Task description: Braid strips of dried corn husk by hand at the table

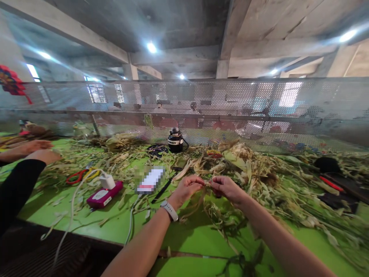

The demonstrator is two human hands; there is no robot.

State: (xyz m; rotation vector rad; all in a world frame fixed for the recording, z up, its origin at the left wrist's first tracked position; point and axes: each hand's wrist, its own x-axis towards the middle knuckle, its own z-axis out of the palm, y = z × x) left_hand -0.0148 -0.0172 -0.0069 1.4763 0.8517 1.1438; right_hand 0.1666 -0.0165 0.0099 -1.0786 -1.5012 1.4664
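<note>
Over the green table [186,240], my left hand [186,189], with a pale watch [169,210] on its wrist, is closed in a pinch. My right hand [226,188] pinches close beside it, the fingertips nearly touching. A small piece of dried husk [206,184] is held between the two sets of fingertips. Its exact shape is partly hidden by the fingers. Thin husk strands hang below, over loose shreds [221,217] on the table. Just behind the hands lies a heap of dry, straw-coloured husks [245,163].
A phone [150,180] on a cable, a magenta power block [104,195] with a charger, and scissors [77,176] lie left. A black jar [175,141] stands before a perforated metal screen [201,96]. Another person's hands [40,152] are at far left. Dark tools [340,184] lie right.
</note>
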